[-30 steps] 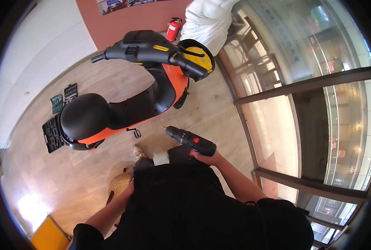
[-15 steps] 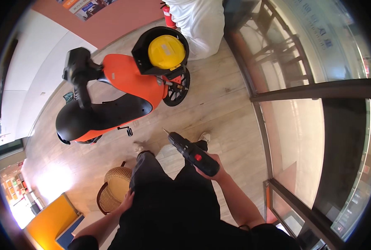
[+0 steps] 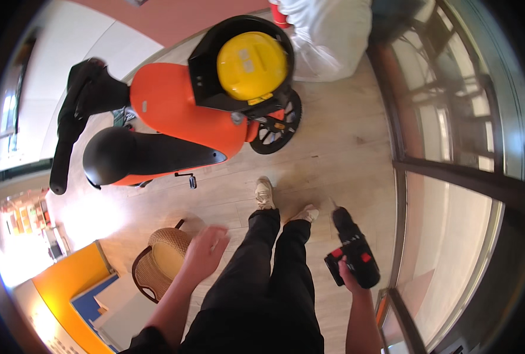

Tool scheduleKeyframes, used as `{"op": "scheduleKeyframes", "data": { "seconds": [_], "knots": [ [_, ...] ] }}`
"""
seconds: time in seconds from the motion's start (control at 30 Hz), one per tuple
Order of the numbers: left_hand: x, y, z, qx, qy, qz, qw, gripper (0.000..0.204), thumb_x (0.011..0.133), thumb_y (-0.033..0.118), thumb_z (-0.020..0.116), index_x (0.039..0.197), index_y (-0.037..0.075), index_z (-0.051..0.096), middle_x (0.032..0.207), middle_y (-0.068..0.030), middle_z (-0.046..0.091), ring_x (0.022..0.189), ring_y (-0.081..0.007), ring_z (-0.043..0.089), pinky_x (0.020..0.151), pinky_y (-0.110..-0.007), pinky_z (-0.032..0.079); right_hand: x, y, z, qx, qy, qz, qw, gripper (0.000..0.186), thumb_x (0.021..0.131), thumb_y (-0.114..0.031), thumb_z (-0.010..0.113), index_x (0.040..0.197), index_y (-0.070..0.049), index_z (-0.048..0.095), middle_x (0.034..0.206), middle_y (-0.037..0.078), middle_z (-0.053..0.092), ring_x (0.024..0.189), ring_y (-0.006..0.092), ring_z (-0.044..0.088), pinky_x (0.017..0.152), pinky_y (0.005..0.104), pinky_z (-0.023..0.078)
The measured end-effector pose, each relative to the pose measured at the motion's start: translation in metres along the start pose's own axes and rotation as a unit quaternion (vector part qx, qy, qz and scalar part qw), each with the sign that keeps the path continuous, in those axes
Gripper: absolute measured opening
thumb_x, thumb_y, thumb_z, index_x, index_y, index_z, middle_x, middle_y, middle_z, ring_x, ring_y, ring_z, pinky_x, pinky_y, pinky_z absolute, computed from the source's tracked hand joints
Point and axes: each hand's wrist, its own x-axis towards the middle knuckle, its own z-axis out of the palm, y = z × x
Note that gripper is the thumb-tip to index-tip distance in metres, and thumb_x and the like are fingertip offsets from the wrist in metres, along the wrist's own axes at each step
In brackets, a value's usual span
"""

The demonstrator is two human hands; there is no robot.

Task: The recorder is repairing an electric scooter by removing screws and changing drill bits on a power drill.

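My right hand point(image 3: 349, 276) is wrapped round the handle of a black cordless drill point(image 3: 352, 243) with red accents. A thin bit points up and away from me, and the drill hangs above the floor to the right of my legs. My left hand point(image 3: 206, 252) is raised beside my left leg, slightly blurred, with its fingers loosely apart and nothing seen in it. Ahead on the left stands an orange scooter point(image 3: 182, 106) with a black seat point(image 3: 162, 150). A yellow helmet point(image 3: 252, 65) sits in its black basket point(image 3: 202, 82). Neither hand touches the scooter.
A wicker chair point(image 3: 167, 251) is just left of my left forearm. Brown-framed glass panels point(image 3: 451, 203) run along the right side. White sheeting point(image 3: 330, 44) and a red object point(image 3: 280, 16) are beyond the scooter. A yellow panel point(image 3: 76, 268) stands at lower left.
My right hand has carried the drill out to the right. The left hand has lifted from beside my thigh. My feet have shifted, and the scooter looks nearer.
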Motion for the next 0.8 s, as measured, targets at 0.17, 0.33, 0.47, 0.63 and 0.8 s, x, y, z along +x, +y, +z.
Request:
{"op": "scheduleKeyframes", "data": {
  "seconds": [0.17, 0.33, 0.47, 0.63, 0.8],
  "knots": [
    [0.162, 0.088, 0.003, -0.604, 0.112, -0.087, 0.784, 0.083, 0.096, 0.058, 0.065, 0.152, 0.006, 0.032, 0.142, -0.0139, 0.048, 0.127, -0.0288, 0.055, 0.096, -0.046, 0.053, 0.011, -0.019, -0.038, 0.33, -0.142, 0.241, 0.902, 0.039, 0.09, -0.004, 0.066, 0.129, -0.011, 0.064, 0.077, 0.001, 0.062, 0.058, 0.0119, 0.057, 0.055, 0.026, 0.047],
    [0.24, 0.134, -0.002, -0.701, 0.244, -0.088, 0.664, 0.055, 0.089, 0.037, 0.08, 0.113, 0.004, 0.044, 0.098, -0.0059, 0.056, 0.078, -0.014, 0.059, 0.066, -0.033, 0.054, 0.037, -0.076, -0.072, 0.422, -0.06, 0.197, 0.883, 0.057, 0.085, 0.002, 0.065, 0.14, 0.003, 0.047, 0.066, -0.001, 0.053, 0.049, 0.0076, 0.046, 0.048, 0.0232, 0.04],
    [0.271, 0.12, 0.027, -0.593, 0.385, -0.003, 0.708, 0.041, 0.084, 0.012, 0.076, 0.107, -0.001, 0.044, 0.096, -0.0133, 0.056, 0.083, -0.0252, 0.058, 0.075, -0.04, 0.05, 0.06, -0.122, -0.074, 0.42, -0.064, 0.19, 0.885, 0.059, 0.083, 0.002, 0.066, 0.139, 0.004, 0.046, 0.065, 0.001, 0.053, 0.048, 0.0084, 0.046, 0.047, 0.0233, 0.038],
    [0.253, 0.138, 0.017, -0.519, 0.454, -0.011, 0.724, 0.032, 0.086, 0.0, 0.066, 0.109, -0.004, 0.043, 0.106, -0.0225, 0.049, 0.096, -0.0431, 0.053, 0.084, -0.05, 0.045, 0.069, -0.131, -0.07, 0.415, -0.057, 0.162, 0.893, 0.059, 0.083, 0.002, 0.065, 0.14, 0.003, 0.047, 0.063, 0.001, 0.05, 0.047, 0.0101, 0.045, 0.049, 0.0251, 0.039],
    [0.254, 0.138, 0.015, -0.499, 0.5, -0.012, 0.708, 0.03, 0.083, -0.001, 0.069, 0.1, -0.002, 0.044, 0.094, -0.0163, 0.052, 0.087, -0.0313, 0.056, 0.077, -0.043, 0.048, 0.076, -0.14, -0.064, 0.396, -0.076, 0.164, 0.9, 0.06, 0.081, 0.001, 0.064, 0.138, 0.002, 0.047, 0.062, 0.0, 0.046, 0.045, 0.0109, 0.044, 0.049, 0.0265, 0.037]
  ]
}}
